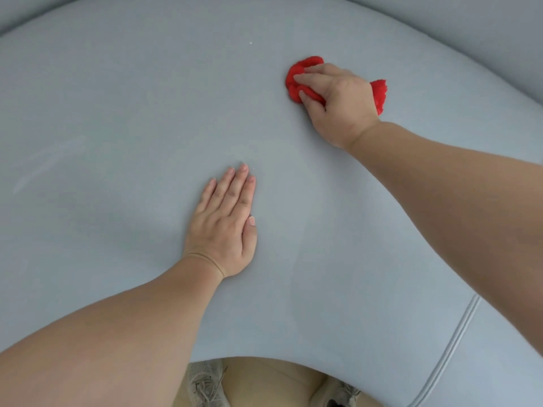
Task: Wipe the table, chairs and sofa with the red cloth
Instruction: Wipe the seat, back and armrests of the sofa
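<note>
A pale grey-blue sofa seat (123, 118) fills almost the whole view. The red cloth (296, 80) lies bunched on it at the upper right, with a corner sticking out past my wrist. My right hand (338, 98) grips the cloth and presses it down on the cushion. My left hand (226, 221) rests flat on the seat nearer to me, palm down, fingers together and straight, holding nothing.
The sofa back (470, 19) rises along the top and upper right. A piped seam (458, 333) runs down the seat's lower right. Below the front edge I see beige floor (264, 383) and my two grey shoes (205, 383). A tiny white speck (250, 42) lies far on the seat.
</note>
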A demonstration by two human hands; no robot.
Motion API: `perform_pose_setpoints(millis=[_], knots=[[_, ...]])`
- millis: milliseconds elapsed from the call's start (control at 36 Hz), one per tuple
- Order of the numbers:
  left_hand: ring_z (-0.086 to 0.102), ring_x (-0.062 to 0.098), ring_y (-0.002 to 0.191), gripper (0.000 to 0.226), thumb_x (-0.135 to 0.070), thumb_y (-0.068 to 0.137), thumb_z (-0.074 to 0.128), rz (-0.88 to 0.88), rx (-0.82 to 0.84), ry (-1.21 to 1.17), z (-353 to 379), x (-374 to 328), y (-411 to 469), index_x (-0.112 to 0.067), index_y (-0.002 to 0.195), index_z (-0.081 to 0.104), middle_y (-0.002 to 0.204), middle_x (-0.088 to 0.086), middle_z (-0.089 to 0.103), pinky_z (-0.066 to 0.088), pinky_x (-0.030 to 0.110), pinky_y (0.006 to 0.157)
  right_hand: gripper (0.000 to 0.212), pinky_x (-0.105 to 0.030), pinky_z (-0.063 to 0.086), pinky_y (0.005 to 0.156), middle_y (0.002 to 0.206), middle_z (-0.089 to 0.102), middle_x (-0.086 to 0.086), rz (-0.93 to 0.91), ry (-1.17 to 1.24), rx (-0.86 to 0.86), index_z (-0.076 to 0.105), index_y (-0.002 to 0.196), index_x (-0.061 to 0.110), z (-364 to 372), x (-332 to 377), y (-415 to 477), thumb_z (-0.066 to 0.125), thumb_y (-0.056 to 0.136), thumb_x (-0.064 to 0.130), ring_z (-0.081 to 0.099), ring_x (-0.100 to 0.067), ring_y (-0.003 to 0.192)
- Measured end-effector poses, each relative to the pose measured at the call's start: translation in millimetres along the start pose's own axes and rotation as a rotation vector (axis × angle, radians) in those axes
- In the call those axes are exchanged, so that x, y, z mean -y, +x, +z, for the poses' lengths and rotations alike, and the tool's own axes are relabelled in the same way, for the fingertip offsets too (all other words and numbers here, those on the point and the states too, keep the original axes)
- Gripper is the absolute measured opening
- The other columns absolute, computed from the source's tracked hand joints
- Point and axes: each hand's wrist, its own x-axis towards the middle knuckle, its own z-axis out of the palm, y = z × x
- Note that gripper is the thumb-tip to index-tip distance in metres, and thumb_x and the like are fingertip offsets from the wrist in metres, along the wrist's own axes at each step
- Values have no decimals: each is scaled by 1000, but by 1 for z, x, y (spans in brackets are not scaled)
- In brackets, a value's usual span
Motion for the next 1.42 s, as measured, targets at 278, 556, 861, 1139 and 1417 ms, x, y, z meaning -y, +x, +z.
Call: perform_pose_setpoints(millis=[278,556,861,1139,1417], knots=[[31,28,140,62,-28,87,29,-34,57,11,-12,-5,0,-1,142,39,150,15,35,10,37,117,36,-34,41,98,126,63,-7,7,1,-10,68,119,13,11,38,-55,48,91,25,58,-26,118],[10,21,146,72,-39,87,14,-110,88,49,-30,1,-38,-2,149,20,158,11,15,-8,27,115,38,-41,50,92,113,69,-13,-29,31,-6,72,110,7,21,73,-119,45,90,25,65,-30,107],[22,26,144,70,-36,88,18,-134,92,76,-39,14,-83,2,144,31,154,16,26,-3,27,115,34,-39,50,85,111,69,-12,-90,38,-27,72,107,9,38,108,-197,48,90,25,66,-32,96],[21,25,144,71,-37,87,16,-193,110,90,-39,21,-114,1,145,29,155,14,24,-8,24,114,30,-43,49,91,115,68,-13,-105,43,-66,72,109,10,55,146,-256,53,89,22,64,-35,100],[29,29,140,67,-34,88,23,-221,117,86,-42,41,-128,4,141,37,151,17,32,-3,26,114,32,-46,45,96,125,62,-12,-298,51,27,69,117,11,65,164,-283,53,89,19,57,-33,113]])
